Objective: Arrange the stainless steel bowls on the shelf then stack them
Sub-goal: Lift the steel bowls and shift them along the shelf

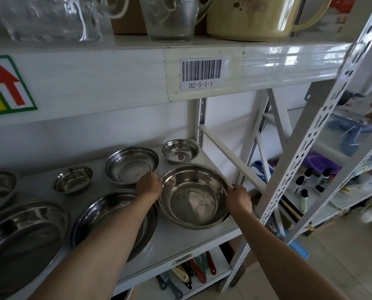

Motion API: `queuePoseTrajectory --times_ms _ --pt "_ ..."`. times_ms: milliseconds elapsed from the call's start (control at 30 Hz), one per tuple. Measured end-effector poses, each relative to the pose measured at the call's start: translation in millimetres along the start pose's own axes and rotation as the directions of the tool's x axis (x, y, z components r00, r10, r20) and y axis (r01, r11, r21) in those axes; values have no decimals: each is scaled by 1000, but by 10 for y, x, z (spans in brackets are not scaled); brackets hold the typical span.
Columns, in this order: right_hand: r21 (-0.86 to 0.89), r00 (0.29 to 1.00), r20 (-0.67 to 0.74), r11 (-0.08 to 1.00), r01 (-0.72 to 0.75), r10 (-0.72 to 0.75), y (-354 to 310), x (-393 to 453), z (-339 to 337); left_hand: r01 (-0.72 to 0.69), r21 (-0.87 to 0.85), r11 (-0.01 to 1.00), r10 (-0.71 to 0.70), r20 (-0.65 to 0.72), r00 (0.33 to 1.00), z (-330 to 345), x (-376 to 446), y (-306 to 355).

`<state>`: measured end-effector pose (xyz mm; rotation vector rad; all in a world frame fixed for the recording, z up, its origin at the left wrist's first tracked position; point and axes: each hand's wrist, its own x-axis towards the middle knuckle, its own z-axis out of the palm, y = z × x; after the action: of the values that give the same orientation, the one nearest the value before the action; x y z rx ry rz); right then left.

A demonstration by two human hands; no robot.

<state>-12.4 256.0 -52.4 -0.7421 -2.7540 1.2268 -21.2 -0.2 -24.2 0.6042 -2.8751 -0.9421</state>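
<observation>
Between both hands' fingers (159, 180), large bowl (193, 195)

A stockroom or warehouse: slotted metal racking (323, 131) bears a barcode location label (201, 74) at 12 o'clock, with glass jugs (170, 17) above and more stocked shelves (354, 161) at 3 o'clock.

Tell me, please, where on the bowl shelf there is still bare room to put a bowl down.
Bare shelf shows along the front edge, below the deep bowl that both hands grip, and right of the wide basin. A smaller patch lies between the small bowl and that basin. The right rear corner is crowded.
</observation>
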Motion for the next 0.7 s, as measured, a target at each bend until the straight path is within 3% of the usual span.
queuePoseTrajectory --times_ms 400,700 --pt "25 992 -78 995 98 -96 -310 -111 -181 -44 -128 991 33 -90 995 -273 -137 23" --pt "32 980 -57 981 192 -190 -690 -278 -235 -60 -187 980 26 -176 984 -637 -167 -115"
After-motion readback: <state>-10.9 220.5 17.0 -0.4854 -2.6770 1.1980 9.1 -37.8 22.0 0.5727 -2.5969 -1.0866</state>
